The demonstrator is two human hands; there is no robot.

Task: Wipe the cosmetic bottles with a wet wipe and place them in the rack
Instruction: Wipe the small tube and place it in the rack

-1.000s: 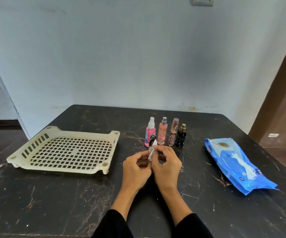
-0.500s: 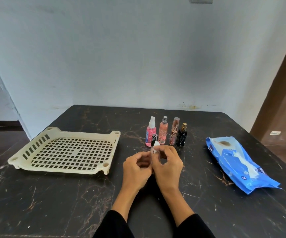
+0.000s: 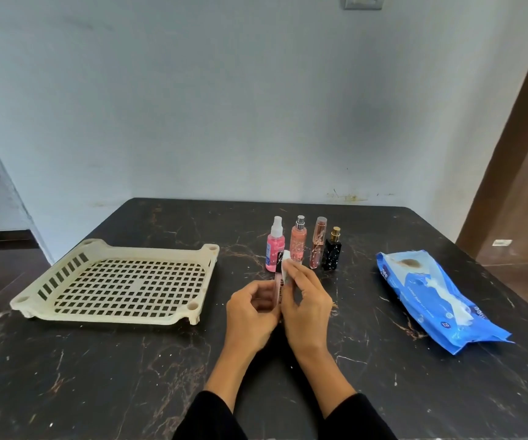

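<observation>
Head view: table (image 3: 288,392) is carrying the rack (image 3: 123,277), sitting empty at left. Four bottles (image 3: 300,246) are standing just behind the hands. Left hand (image 3: 250,312) is gripping a slim tube (image 3: 278,285) upright; right hand (image 3: 307,300) is pinching a wipe (image 3: 287,268) against it. Risk: a wet tube slipping and toppling that row.

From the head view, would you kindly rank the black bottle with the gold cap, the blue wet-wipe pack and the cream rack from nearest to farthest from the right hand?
From the right hand:
1. Black bottle with the gold cap, just beyond it, right end of the bottle row.
2. Blue wet-wipe pack, off to the right.
3. Cream rack, across on the left, past the left hand.
</observation>
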